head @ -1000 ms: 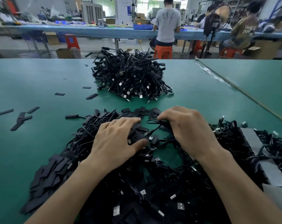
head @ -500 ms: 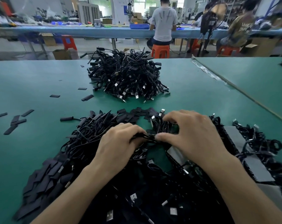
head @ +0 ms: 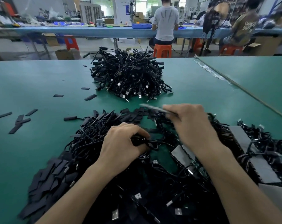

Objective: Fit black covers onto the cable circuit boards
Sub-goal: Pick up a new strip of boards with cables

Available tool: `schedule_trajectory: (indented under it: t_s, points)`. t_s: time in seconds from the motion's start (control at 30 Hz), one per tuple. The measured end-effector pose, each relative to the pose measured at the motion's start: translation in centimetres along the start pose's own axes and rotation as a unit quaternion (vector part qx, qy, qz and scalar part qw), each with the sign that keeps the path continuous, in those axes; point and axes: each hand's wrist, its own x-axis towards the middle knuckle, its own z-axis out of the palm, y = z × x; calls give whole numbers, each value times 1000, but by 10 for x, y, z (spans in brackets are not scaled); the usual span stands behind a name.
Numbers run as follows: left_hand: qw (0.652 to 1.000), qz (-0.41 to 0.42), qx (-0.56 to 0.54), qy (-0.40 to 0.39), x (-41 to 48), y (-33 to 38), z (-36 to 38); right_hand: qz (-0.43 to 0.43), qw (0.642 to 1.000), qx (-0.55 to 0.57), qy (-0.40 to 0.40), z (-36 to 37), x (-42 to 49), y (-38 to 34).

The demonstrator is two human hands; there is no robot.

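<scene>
A tangle of black USB cables (head: 91,139) spreads over the near part of the green table (head: 32,81). My left hand (head: 122,146) lies on it, fingers curled round a black cable (head: 153,143). My right hand (head: 192,126) is raised a little further back and pinches a thin grey strip (head: 153,108), blurred by motion, that sticks out to the left. Loose black covers (head: 132,115) lie along the far edge of the tangle, and more are stacked at the near left (head: 49,180). A bare circuit board (head: 200,168) shows under my right wrist.
A second heap of black cables (head: 130,75) sits at mid-table. Stray covers (head: 19,120) dot the left side. Grey strips of boards (head: 250,152) lie at the right among cables. A seam (head: 243,88) divides off another table. People sit on orange stools behind.
My right hand has lifted away from the left hand and moved back, drawing out the grey strip. My left hand has closed on a cable and stayed on the tangle.
</scene>
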Motion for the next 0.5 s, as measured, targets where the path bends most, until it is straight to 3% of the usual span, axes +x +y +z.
schedule_trajectory:
  t_s: [0.17, 0.27, 0.37, 0.5]
  points:
    - [985, -69, -161, 0, -1, -3, -6, -86, 989, 119, 5, 18, 6, -28]
    - [964, -73, -242, 78, -2, -5, -9, -89, 970, 223, 36, 19, 6, -33]
    - [940, -102, -288, 150, 3, -8, -14, -76, 920, 373, 92, 12, 4, -36]
    - [928, -112, -325, 140, 4, -11, -14, -52, 862, 459, 211, -8, 2, -36]
